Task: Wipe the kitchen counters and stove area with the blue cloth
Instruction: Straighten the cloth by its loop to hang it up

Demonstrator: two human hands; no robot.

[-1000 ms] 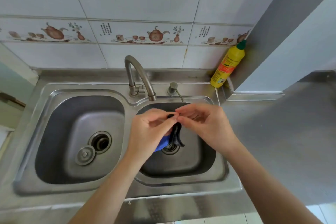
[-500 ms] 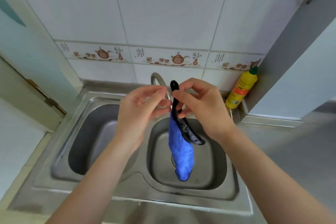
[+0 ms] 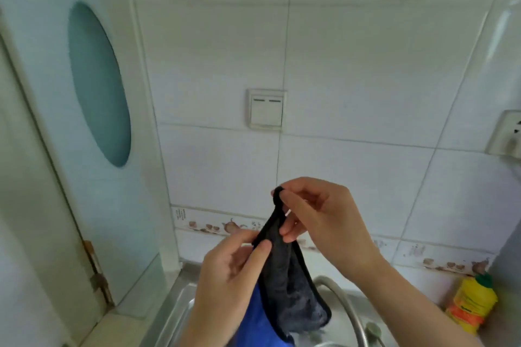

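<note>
Cloth [image 3: 284, 284] hangs long-axis vertical. Right hand [image 3: 324, 217] fingers pinch its top loop; left hand [image 3: 225, 276] fingers pinch the edge just below, nearer its body.

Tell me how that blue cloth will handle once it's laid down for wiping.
Probably floppy: the blue cloth hangs limp and folded from both hands' pinch, right hand high, left hand lower. Likely light, since fingertips alone carry it. It should drape flat rather than hold shape.
</note>
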